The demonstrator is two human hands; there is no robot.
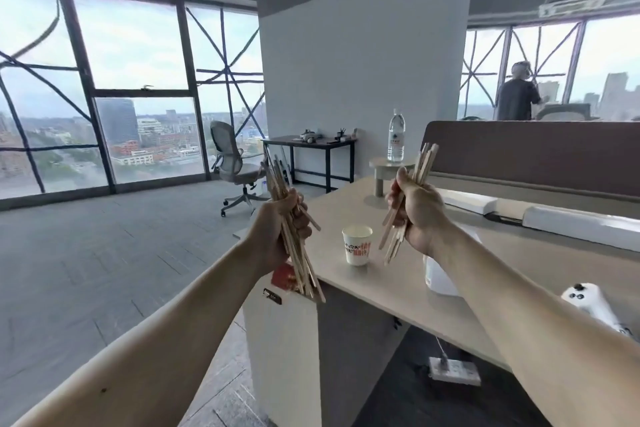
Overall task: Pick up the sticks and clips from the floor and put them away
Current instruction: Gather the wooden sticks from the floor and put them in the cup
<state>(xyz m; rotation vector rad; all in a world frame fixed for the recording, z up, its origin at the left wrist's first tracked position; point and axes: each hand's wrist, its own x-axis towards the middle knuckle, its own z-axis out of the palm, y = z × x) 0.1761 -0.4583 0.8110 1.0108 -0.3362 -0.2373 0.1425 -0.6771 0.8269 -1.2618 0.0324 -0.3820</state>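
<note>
Wooden sticks (277,180) in a thick bundle are clenched in the left grip (280,225), fingers curled tight round them. The bundle is held nearly upright off the near corner of the worktop (346,284), and its lower ends show against the top of a white cabinet (280,340). The right grip (415,215) closes round a smaller bundle (426,163) above the worktop, the upper ends fanned toward a water bottle (396,137). A paper cup (357,244) stands on the worktop between the two bundles, touching neither.
</note>
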